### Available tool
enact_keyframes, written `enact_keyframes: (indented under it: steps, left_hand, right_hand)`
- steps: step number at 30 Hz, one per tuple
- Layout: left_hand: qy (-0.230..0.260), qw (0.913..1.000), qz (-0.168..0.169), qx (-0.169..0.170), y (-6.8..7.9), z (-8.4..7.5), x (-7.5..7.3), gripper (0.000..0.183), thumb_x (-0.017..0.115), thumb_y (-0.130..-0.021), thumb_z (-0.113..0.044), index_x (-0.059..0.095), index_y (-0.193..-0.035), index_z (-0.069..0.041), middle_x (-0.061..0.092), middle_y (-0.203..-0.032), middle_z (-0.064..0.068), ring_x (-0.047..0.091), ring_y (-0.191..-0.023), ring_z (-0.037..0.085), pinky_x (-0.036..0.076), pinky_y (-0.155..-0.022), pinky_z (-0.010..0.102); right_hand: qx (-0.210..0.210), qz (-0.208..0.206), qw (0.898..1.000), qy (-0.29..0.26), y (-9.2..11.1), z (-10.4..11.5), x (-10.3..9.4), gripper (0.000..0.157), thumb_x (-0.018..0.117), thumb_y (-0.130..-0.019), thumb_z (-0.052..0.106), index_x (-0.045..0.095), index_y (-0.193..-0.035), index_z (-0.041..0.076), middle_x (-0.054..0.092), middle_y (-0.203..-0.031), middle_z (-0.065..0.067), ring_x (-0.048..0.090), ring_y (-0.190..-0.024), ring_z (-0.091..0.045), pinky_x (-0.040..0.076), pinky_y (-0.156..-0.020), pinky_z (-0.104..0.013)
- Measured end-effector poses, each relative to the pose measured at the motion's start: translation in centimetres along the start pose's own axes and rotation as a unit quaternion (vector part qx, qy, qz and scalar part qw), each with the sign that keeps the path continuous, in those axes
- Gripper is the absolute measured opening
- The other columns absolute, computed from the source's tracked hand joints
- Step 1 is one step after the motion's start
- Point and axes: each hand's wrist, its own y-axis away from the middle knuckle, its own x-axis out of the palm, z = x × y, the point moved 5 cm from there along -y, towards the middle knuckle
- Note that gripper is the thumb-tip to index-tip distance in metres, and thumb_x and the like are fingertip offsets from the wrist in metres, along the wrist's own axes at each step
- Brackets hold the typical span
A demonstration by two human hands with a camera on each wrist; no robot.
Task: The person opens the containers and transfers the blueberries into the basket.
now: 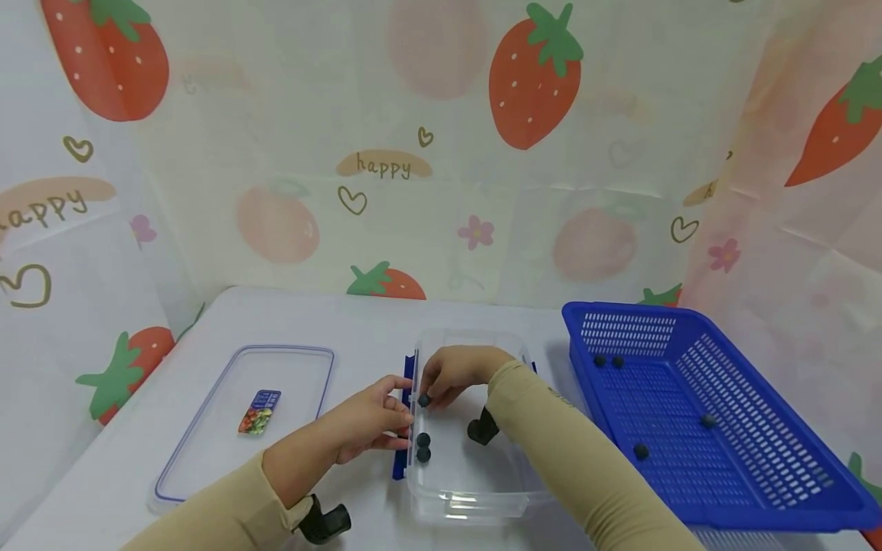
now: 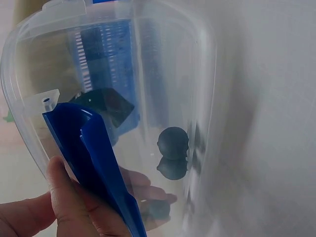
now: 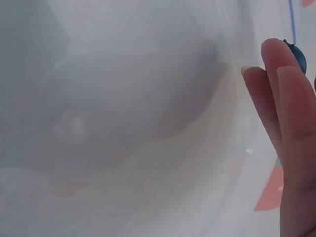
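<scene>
A clear plastic box (image 1: 475, 497) with blue side latches stands in the middle of the table. My left hand (image 1: 368, 421) grips its left side at the blue latch (image 2: 98, 153), fingers on either side of the latch. Inside the box, my right hand (image 1: 458, 375) pinches a blueberry (image 1: 424, 399) close to the left wall. Another blueberry (image 1: 423, 440) and a second blueberry (image 1: 423, 455) lie along that same wall, touching or nearly so. In the right wrist view, the held blueberry (image 3: 297, 58) is partly hidden behind my fingertips (image 3: 276, 52).
To the right stands a blue perforated basket (image 1: 779, 398) with several blueberries (image 1: 641, 451) spread over its floor. The clear lid (image 1: 207, 421) lies at the left, with a small printed packet (image 1: 259, 412) on it. A strawberry-patterned sheet (image 1: 441, 229) hangs behind the table.
</scene>
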Motion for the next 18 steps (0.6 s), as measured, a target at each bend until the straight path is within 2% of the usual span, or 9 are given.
enact_keyframes:
  steps: [9, 18]
  left_hand:
    - [0.0, 1.0, -0.008, 0.002, 0.1, -0.2, 0.2, 0.052, 0.054, -0.089, -0.001, 0.032, -0.135, -0.012, 0.053, -0.09, 0.012, 0.056, -0.076, 0.02, 0.056, -0.068, 0.032]
    - [-0.007, 0.9999, -0.014, -0.003, 0.0, -0.1, 0.2, 0.052, 0.055, -0.089, -0.002, 0.032, -0.135, -0.012, 0.054, -0.09, 0.012, 0.057, -0.076, 0.021, 0.056, -0.068, 0.032]
  right_hand:
    - [-0.031, -0.009, 0.999, 0.006, 0.6, 0.5, -0.7, 0.009, 0.062, -0.083, 0.001, 0.066, -0.09, 0.005, 0.068, -0.088, -0.008, 0.065, -0.079, -0.019, 0.055, -0.073, -0.03]
    - [-0.067, -0.037, 0.996, -0.043, 1.5, 1.3, -2.1, 0.008, 0.065, -0.082, 0.005, 0.063, -0.087, 0.0, 0.068, -0.086, -0.01, 0.065, -0.078, -0.021, 0.055, -0.072, -0.032]
